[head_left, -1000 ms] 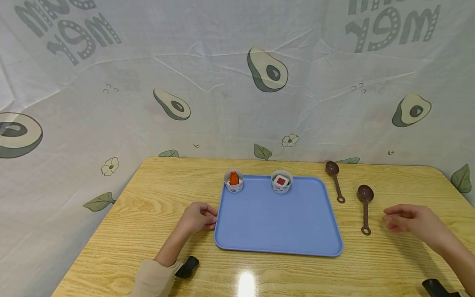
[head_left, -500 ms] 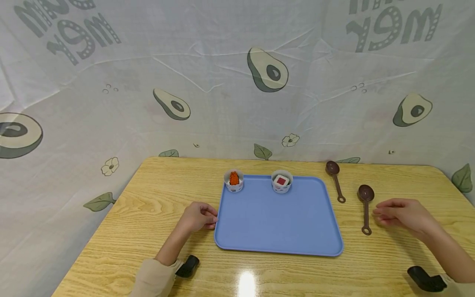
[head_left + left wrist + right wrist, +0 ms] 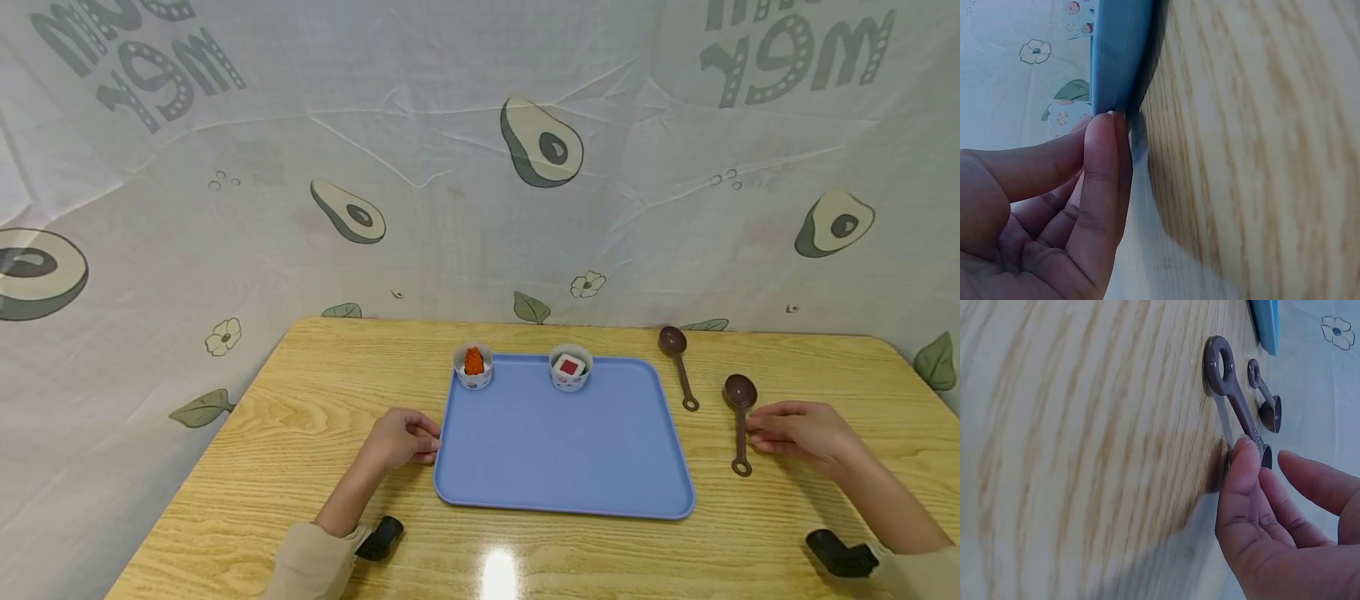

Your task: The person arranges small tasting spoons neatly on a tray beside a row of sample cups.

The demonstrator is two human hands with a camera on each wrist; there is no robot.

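Note:
At the left side of a blue tray [image 3: 562,450], my left hand [image 3: 405,437] pinches the rim with thumb and fingertips. The left wrist view shows fingertips [image 3: 1102,128] against the tray's side wall, the thumb tip partly hidden. My right hand [image 3: 798,433] is just right of the nearer brown measuring spoon [image 3: 740,417], at its handle. In the right wrist view its thumb [image 3: 1310,475] stands apart from the fingers, beside the spoon's handle [image 3: 1244,415]; whether a fingertip touches it I cannot tell. A second brown measuring spoon [image 3: 679,367] lies farther back.
Two small patterned paper cups stand at the tray's back edge. The left cup [image 3: 473,379] holds an orange-topped piece; the right cup [image 3: 570,382] holds a white piece with a red square. The wooden table [image 3: 337,367] meets an avocado-print cloth [image 3: 450,208] behind.
My right hand has moved left over the table, up to the nearer measuring spoon's handle. The left hand, tray, cups and both spoons have stayed in place.

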